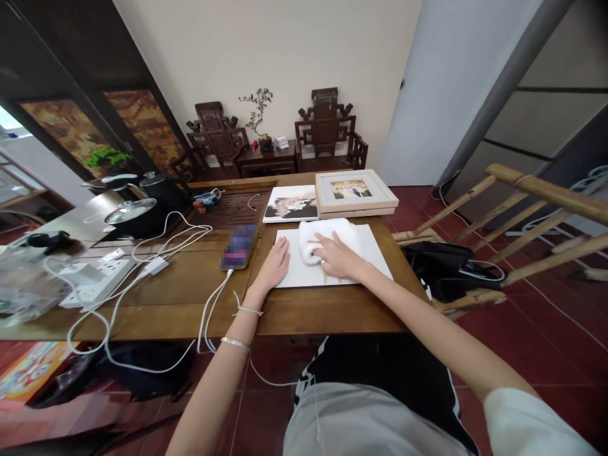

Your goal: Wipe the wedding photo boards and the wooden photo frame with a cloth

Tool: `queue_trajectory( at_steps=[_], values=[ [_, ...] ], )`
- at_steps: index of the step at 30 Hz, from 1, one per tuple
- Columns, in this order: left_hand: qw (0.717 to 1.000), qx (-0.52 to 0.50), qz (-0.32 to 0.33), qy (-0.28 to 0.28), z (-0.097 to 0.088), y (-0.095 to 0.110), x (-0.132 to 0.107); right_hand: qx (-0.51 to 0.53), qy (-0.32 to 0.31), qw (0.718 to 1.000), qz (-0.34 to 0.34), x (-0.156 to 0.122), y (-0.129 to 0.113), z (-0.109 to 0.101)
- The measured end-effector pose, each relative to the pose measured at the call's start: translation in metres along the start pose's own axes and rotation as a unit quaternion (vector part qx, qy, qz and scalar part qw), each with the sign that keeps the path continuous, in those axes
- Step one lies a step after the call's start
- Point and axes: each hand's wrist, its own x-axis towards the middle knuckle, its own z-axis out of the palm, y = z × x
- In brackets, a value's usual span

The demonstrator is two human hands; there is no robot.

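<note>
A flat white panel (375,263) lies near the front edge of the wooden table, with faint tan marks low on its surface. My left hand (275,265) rests on the panel's left edge, its fingers stretched out flat. On top of the panel is a folded white towel (350,233). My right hand (338,256) grips the towel from above, fingers bent into the cloth and pressing it against the panel. The towel and both forearms hide parts of the panel.
Behind the panel lie a photo print (292,206) and a light wooden picture frame (356,201). A charging phone (239,247), white cables, a power strip (99,282) and a lidded pot (133,218) occupy the table's left. A bamboo chair (527,183) stands right.
</note>
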Motion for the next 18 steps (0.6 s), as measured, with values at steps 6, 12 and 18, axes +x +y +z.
queue_trajectory(
  at_steps=[6, 12, 18],
  values=[
    [1.000, -0.008, 0.010, 0.009, 0.001, -0.004, 0.000, -0.038, -0.011, 0.998, 0.041, 0.019, 0.004, 0.007],
    [1.000, -0.010, 0.004, 0.011, -0.001, 0.003, -0.001, -0.051, -0.032, 0.998, -0.007, -0.032, -0.039, 0.009],
    [1.000, -0.008, 0.003, 0.013, -0.002, 0.005, -0.001, -0.010, -0.035, 0.998, -0.049, -0.081, -0.080, 0.009]
  ],
)
